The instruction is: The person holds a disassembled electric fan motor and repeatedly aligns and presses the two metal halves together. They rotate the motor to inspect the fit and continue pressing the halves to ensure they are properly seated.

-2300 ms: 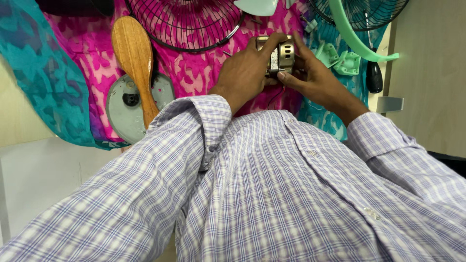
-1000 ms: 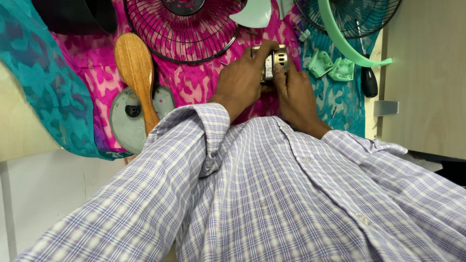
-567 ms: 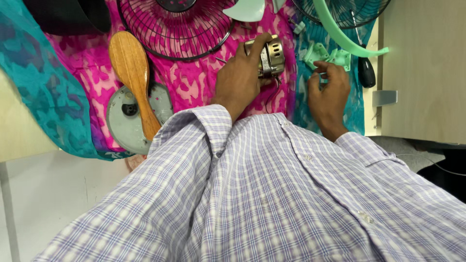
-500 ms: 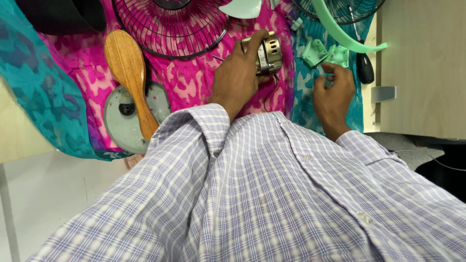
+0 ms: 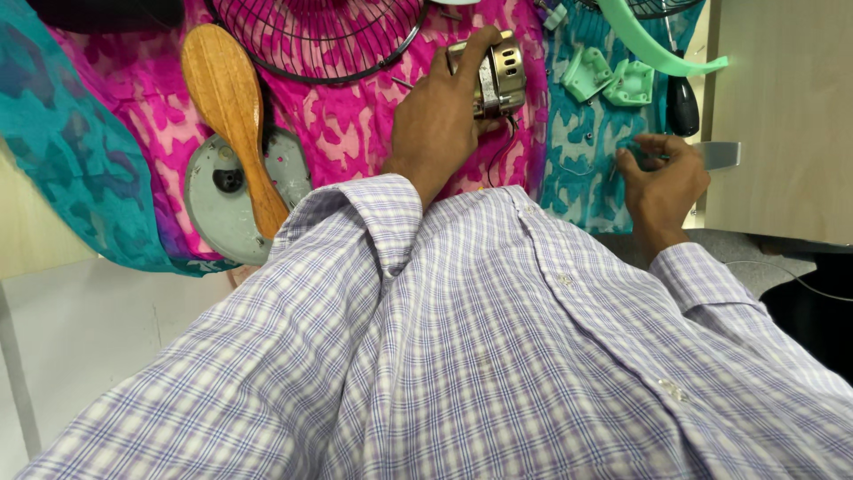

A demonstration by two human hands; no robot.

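Motor (image 5: 498,78) of a small fan, a ribbed metal housing with dark wires trailing from it, serves as the landmark on the pink patterned cloth (image 5: 355,133). The left hand (image 5: 435,116) is closed over its near side, fingers wrapped across the top, seemingly to steady it on the cloth. To the right of the motor, on teal cloth (image 5: 577,178), the right hand (image 5: 662,178) rests with fingertips pinched together over a small part; whether anything is actually gripped cannot be told, the item being too small to make out. Two mint-green plastic brackets (image 5: 609,78) lie just right of the motor, with a curved green blade (image 5: 657,49) and a black-handled tool (image 5: 682,102) beyond them. Left of the motor sit a black wire fan guard (image 5: 320,44), cut off by the upper edge, a wooden paddle-shaped piece (image 5: 227,98) and a grey round plate (image 5: 222,200) partly beneath it. The checked shirt (image 5: 498,356) hides everything nearer the body.
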